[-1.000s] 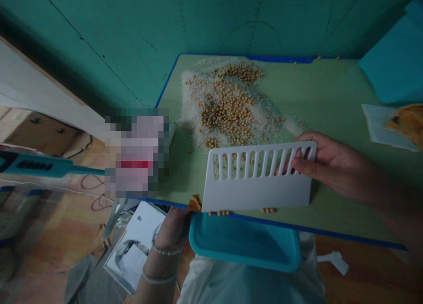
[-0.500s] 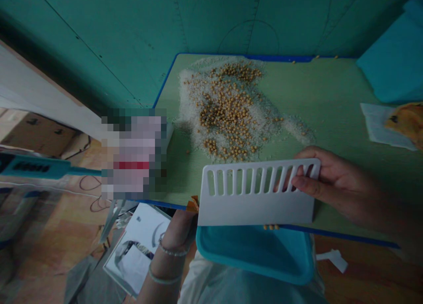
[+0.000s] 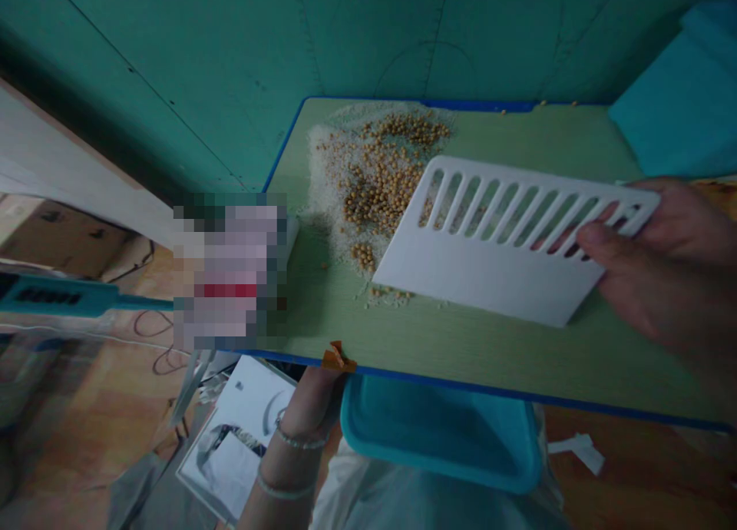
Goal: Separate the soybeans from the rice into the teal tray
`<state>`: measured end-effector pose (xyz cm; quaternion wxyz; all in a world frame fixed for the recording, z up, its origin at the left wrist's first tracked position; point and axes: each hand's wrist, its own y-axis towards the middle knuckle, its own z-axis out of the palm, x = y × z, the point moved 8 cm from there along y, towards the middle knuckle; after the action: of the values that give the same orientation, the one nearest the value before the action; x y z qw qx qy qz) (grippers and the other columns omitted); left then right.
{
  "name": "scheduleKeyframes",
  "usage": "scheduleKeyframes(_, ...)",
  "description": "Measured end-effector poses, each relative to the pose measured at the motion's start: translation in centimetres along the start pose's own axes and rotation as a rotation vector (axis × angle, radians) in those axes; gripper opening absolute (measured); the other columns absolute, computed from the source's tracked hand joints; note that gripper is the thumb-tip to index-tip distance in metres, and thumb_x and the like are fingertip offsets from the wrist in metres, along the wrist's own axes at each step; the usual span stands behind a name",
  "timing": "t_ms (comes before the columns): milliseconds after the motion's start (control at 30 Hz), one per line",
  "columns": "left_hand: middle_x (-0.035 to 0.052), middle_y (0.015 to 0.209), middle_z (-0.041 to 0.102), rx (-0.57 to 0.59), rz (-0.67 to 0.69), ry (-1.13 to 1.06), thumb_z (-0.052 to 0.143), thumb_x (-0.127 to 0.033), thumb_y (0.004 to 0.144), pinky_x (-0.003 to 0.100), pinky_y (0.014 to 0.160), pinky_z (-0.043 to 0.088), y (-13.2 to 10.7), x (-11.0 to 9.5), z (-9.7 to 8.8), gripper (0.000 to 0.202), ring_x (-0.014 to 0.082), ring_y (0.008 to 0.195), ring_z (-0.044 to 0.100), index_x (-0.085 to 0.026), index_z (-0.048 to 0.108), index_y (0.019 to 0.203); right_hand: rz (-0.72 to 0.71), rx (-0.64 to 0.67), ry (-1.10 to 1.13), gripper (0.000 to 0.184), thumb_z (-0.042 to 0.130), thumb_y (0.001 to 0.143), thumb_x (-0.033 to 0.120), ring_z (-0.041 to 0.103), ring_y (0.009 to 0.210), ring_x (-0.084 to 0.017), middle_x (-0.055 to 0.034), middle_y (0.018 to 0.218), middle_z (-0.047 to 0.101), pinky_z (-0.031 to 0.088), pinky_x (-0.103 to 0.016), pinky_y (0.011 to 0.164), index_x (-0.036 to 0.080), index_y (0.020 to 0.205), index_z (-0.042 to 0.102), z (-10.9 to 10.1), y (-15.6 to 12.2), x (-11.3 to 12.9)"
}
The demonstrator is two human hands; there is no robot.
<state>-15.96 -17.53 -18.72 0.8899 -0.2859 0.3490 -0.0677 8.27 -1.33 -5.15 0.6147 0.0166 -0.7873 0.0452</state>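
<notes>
My right hand grips the slotted end of a white plastic scraper, thumb on top. The scraper is tilted above the tabletop and covers part of a spread of yellow soybeans mixed with white grains that look like rice. A few beans and grains lie at its lower left edge. My left hand is at the table's front edge, next to a teal tray. Its fingers are hidden under the edge, so its grip cannot be seen. The tray sits below the edge, against my lap.
The green table has a blue rim and brown tape at its front. A teal container stands at the back right. At the left are a blurred-out package, a teal-handled object and a cardboard box. An open white box sits below.
My right hand has lifted the scraper from the front edge over the tray, up and to the right, toward the bean pile. The left hand and tray have hardly moved.
</notes>
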Motion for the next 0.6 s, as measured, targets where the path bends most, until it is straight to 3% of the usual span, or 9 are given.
scheduleKeyframes(100,0.0036,0.088,0.076,-0.008,-0.003,-0.003,0.077,-0.022,0.054,0.039,0.095,0.045,-0.3,0.1,-0.3,0.024,0.0269,0.101,0.062,-0.022,0.072,0.077,-0.055,-0.103,0.102,0.018,0.064,0.071,0.015,0.061,0.074,-0.015,0.0029,0.084,0.065,0.046,-0.036,0.073,0.026,0.08,0.053,0.0,1.5,0.7)
scheduleKeyframes(200,0.0054,0.084,0.076,-0.039,-0.02,0.006,0.077,-0.019,0.052,0.041,0.093,0.046,-0.4,0.1,-0.4,0.023,0.0293,0.1,0.063,-0.02,0.071,0.074,-0.023,-0.049,0.224,0.019,0.057,0.072,0.006,0.062,0.077,-0.015,0.0015,0.083,0.064,0.045,-0.04,0.078,0.023,0.076,0.05,1.7,2.4,0.7)
scheduleKeyframes(433,0.0057,0.081,0.076,-0.092,-0.022,0.032,0.076,-0.02,0.05,0.04,0.093,0.046,-0.6,-0.5,-0.4,0.018,0.0289,0.099,0.063,-0.02,0.07,0.067,-0.022,0.068,0.217,0.02,0.062,0.071,0.013,0.06,0.068,-0.013,0.004,0.077,0.062,0.046,-0.03,0.061,0.023,0.079,0.047,3.7,2.7,0.3)
scheduleKeyframes(600,0.005,0.08,0.076,-0.091,-0.014,0.014,0.079,-0.022,0.048,0.04,0.09,0.048,-0.6,-0.4,-0.8,0.025,0.0282,0.094,0.065,-0.021,0.072,0.072,-0.015,0.136,0.201,0.018,0.067,0.071,0.018,0.059,0.062,-0.01,0.0073,0.071,0.062,0.045,-0.024,0.056,0.023,0.077,0.05,4.0,2.1,-0.4)
